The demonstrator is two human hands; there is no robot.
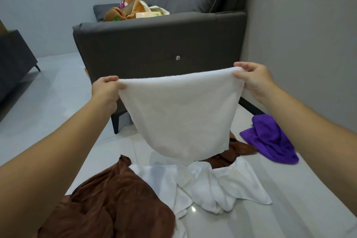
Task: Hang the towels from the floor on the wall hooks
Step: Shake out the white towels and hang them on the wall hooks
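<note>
We hold a white towel (179,114) spread above the floor (58,106), left hand (105,89) and right hand (253,79) each pinching a top corner. No hooks show; brown (108,205), white (210,185) and purple (270,139) towels remain down.

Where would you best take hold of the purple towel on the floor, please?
Probably the bunched far fold of the purple towel, from above and the left: the wall stands close on its right, and its other edges lie flat.
</note>
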